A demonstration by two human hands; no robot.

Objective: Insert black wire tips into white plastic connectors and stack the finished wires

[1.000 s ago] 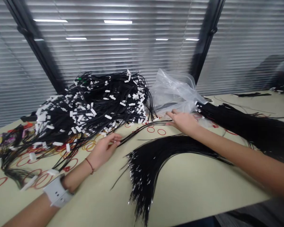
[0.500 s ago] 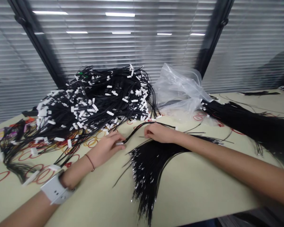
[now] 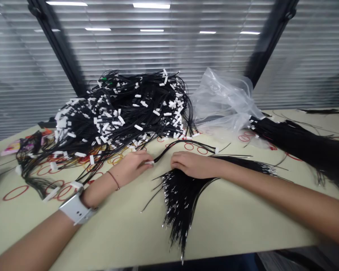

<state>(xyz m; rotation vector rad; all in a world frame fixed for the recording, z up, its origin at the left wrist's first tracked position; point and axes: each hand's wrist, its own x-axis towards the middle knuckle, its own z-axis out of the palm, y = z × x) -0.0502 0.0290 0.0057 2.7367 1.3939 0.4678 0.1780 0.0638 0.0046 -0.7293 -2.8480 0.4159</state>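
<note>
Between the finger and thumb of my left hand (image 3: 132,167) is the white connector (image 3: 149,162) at one end of a short black cable (image 3: 180,142). The cable arches to the right behind my right hand, ending in another white connector (image 3: 216,150). My right hand (image 3: 190,164) rests on the bundle of black wires (image 3: 180,195), its fingers curled together; whatever they pinch is too small to make out. Silvery tips show at the bundle's front and right ends.
A large heap of black cables with white connectors (image 3: 138,109) stands at the back left. Beside it lies a clear plastic bag (image 3: 223,101). Another black wire bundle (image 3: 299,146) is at the right. Red rings (image 3: 16,192) are scattered on the table (image 3: 243,222).
The whole view has shifted, so things appear further right and slightly higher. My right hand has drawn back from the arched cable onto the wire bundle. My left hand still holds the connector.
</note>
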